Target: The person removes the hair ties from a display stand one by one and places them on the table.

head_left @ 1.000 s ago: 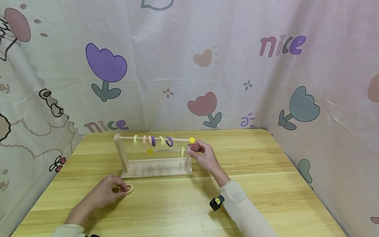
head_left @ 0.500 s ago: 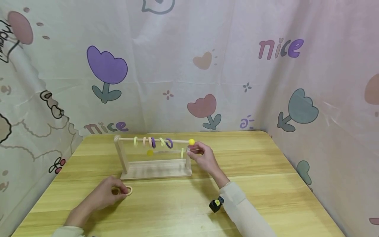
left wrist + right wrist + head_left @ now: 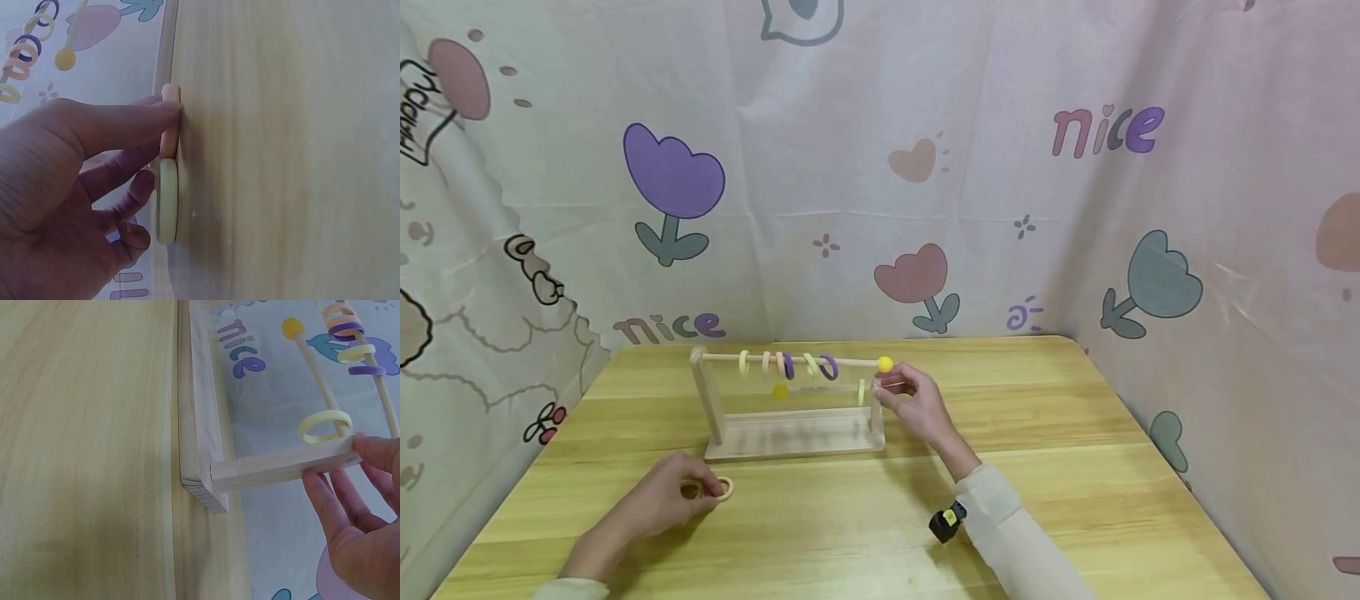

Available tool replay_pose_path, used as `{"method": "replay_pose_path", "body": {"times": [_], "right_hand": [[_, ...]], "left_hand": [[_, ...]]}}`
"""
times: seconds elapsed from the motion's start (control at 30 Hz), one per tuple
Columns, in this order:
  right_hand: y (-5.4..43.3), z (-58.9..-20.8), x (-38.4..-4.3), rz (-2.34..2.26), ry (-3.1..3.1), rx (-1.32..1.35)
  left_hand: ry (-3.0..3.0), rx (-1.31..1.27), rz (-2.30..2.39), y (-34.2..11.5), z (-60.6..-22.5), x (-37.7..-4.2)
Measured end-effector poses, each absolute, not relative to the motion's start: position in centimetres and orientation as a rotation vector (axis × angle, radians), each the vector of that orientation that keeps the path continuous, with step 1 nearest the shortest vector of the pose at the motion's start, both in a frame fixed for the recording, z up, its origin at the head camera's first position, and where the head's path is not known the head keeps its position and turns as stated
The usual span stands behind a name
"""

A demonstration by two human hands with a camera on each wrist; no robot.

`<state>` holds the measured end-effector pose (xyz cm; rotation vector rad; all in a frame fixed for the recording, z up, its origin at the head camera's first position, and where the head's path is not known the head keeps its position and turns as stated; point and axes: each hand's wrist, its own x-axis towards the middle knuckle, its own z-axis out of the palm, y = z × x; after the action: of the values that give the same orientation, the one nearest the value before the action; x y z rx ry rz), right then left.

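Observation:
A wooden ring stand (image 3: 797, 437) has an upper rod (image 3: 857, 362) strung with yellow, peach and purple rings. A yellow ring (image 3: 325, 425) hangs on its lower rod (image 3: 320, 375). Thumb and fingers of my right hand (image 3: 921, 408) grip the top of the stand's right post (image 3: 281, 464). My left hand (image 3: 658, 500) is low over the table, left of the stand's front. It pinches a peach ring (image 3: 169, 128) lying flat there. Beside that lies a pale yellow ring (image 3: 167, 203), under the curled other fingers.
Yellow balls cap the rod ends: one on the upper rod (image 3: 885, 364), one on the lower rod (image 3: 781, 392). The stand's left post (image 3: 709, 400) rises near the left hand. A printed curtain (image 3: 820, 167) hangs behind the wooden table (image 3: 1037, 467).
The whole scene sits slightly lower in the head view as the head tilts. Both hands, the stand and the rings keep their places.

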<state>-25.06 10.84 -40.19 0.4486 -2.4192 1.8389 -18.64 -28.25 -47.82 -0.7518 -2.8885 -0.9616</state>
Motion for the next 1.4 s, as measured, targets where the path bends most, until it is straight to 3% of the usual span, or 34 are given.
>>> {"method": "replay_pose_path", "body": {"times": [1.4], "right_hand": [[10.78,-40.57,-25.31,1.838,-2.417,0.428]], "left_hand": [[-2.925,-0.733,-1.075,-28.59,-47.74,-18.37]]}}
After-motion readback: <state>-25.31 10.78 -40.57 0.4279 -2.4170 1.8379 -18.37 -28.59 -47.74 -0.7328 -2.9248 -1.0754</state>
